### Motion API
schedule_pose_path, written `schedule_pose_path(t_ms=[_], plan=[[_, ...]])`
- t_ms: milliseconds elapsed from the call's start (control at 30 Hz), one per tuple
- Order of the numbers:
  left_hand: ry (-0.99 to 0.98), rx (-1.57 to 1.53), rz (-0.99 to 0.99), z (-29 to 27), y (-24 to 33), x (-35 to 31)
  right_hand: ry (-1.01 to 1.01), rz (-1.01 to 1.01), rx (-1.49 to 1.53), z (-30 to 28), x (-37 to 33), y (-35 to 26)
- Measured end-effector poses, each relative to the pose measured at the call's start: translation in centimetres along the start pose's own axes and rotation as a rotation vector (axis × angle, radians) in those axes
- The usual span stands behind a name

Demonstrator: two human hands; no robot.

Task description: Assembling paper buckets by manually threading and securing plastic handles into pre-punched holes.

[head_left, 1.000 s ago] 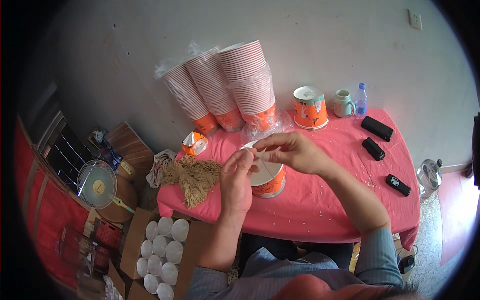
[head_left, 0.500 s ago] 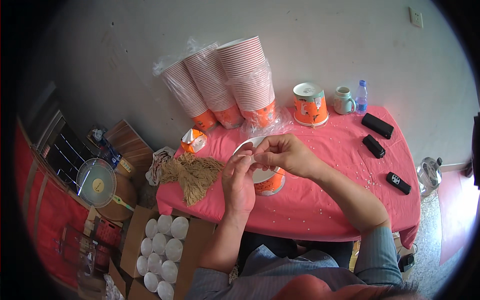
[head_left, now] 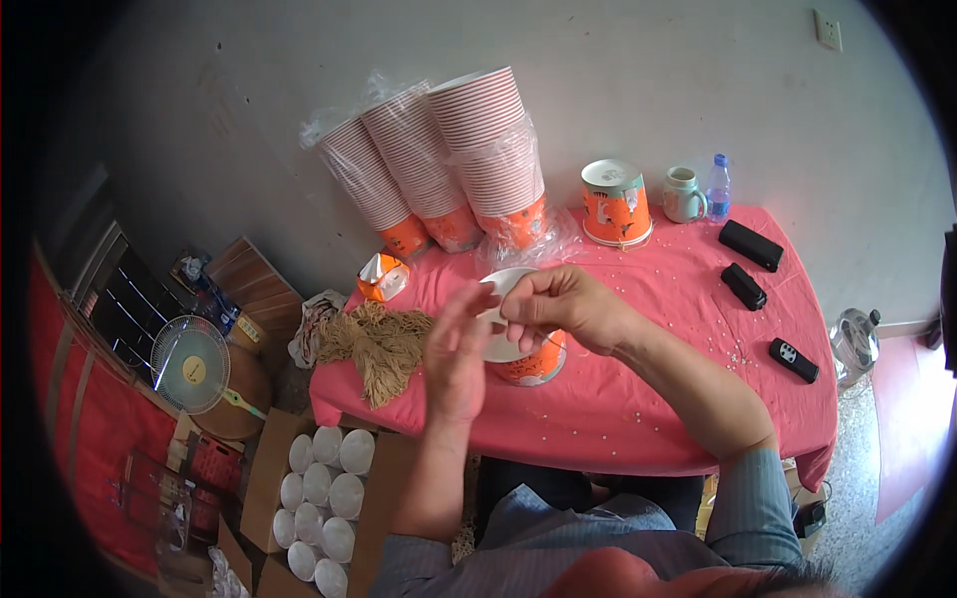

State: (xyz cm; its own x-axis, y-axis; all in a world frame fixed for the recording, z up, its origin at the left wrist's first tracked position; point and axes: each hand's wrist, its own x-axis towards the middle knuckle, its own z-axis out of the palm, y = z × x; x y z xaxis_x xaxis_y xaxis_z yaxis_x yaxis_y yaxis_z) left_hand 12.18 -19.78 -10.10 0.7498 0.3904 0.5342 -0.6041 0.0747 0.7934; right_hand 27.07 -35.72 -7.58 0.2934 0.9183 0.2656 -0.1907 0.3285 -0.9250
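Note:
A white-lined paper bucket [head_left: 536, 367] with an orange printed outside stands at the near middle of the table, partly hidden under my hands. Over its right side my right hand [head_left: 563, 307] is closed in a pinch; whatever lies between thumb and forefinger is too small to make out. A thin dark line, perhaps cord, shows by the bucket's rim below that hand. My left hand [head_left: 457, 354], smeared a little by motion, is held up at the bucket's left with its fingers stretched and apart. Left of it lies a bundle of tan cord [head_left: 377, 349].
Tall stacks of paper buckets [head_left: 488, 140] in plastic wrap lean at the back. An upturned bucket [head_left: 616, 204], a mug [head_left: 683, 196], a bottle [head_left: 719, 189] and a black remote [head_left: 794, 361] stand or lie rightward. A carton of white round containers [head_left: 339, 493] sits lower left. White bits dot the cloth.
My left hand has moved left, away from my right hand, and its fingers have opened. The right hand keeps its pinch in nearly the same place.

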Motion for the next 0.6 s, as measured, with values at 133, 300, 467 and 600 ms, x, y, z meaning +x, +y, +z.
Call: schedule_pose_path(t_ms=[133,300,467,600], plan=[[0.312,0.476,0.018,-6.3,1.1,1.3,0.205,-0.06,-0.028,-1.2,-0.1,-1.9],[0.219,0.734,-0.344,-10.0,-0.4,2.7,0.31,-0.085,-0.076,-2.5,0.1,-2.4],[0.14,0.609,-0.543,-7.3,-1.8,1.0,0.314,-0.013,-0.16,-2.5,0.3,-1.4],[0.163,0.608,-0.491,-5.2,-4.3,-0.2,0.365,-0.043,-0.424,-2.4,1.1,0.8]])
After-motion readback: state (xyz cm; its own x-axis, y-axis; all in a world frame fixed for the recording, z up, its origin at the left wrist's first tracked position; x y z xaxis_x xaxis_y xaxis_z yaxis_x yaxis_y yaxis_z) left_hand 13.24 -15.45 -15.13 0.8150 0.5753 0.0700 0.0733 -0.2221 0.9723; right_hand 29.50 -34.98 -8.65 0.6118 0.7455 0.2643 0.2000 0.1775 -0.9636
